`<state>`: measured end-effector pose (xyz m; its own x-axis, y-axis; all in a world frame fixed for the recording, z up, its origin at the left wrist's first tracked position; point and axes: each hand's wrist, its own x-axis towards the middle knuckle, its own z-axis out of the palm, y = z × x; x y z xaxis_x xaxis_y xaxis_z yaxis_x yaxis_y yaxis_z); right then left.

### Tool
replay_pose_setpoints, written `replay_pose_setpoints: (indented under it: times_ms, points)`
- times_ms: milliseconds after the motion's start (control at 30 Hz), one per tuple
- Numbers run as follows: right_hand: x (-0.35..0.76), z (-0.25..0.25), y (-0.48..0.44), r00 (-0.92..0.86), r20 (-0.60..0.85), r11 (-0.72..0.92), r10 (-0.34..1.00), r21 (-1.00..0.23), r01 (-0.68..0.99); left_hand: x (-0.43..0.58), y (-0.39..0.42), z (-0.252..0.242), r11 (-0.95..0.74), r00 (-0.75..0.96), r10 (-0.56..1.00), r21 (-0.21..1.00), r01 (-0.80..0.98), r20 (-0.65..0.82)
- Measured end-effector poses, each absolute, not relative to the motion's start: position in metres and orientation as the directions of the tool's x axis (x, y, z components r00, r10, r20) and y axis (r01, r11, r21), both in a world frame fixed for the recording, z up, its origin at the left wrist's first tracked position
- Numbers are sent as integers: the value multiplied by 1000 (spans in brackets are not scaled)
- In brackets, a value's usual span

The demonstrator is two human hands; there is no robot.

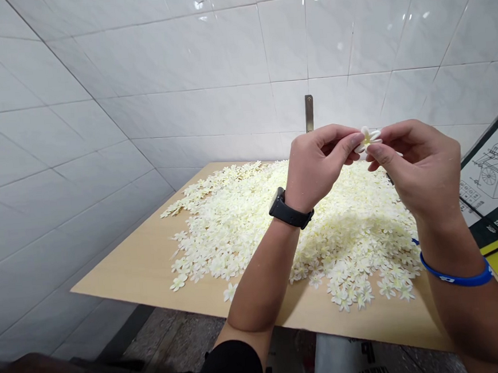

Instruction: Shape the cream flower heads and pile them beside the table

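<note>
A small white artificial flower (366, 139) with a yellow centre is held up between my two hands, above the far right part of the board. My left hand (318, 158), with a black watch on its wrist, pinches the flower's left petals between thumb and fingers. On the other side, my right hand (422, 164) grips its right petals the same way. Both sets of fingers are closed, and the fingertips partly cover the petals. Beneath the hands spreads a big heap of similar flowers (238, 222), cream-white with yellowish middles.
The flowers lie on a tan board (138, 264) that reaches the tiled wall (204, 58). A metal bracket (309, 113) is fixed to the wall behind. At the right stands a printed box (495, 173) with a drawing on it. Dark speckled floor (170, 333) shows below the board.
</note>
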<state>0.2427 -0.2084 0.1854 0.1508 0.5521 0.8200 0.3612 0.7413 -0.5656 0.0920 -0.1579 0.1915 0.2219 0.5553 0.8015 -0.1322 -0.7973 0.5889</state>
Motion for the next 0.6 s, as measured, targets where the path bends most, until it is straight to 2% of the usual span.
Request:
replay_pose_setpoints:
  times_ms: [200, 600]
  points:
    - [247, 183, -205, 139, 780, 730, 610, -622, 284, 94, -156, 191, -800, 210, 554, 585, -133, 806]
    - [251, 182, -202, 162, 747, 703, 645, -663, 259, 95, -157, 192, -786, 216, 565, 599, -152, 796]
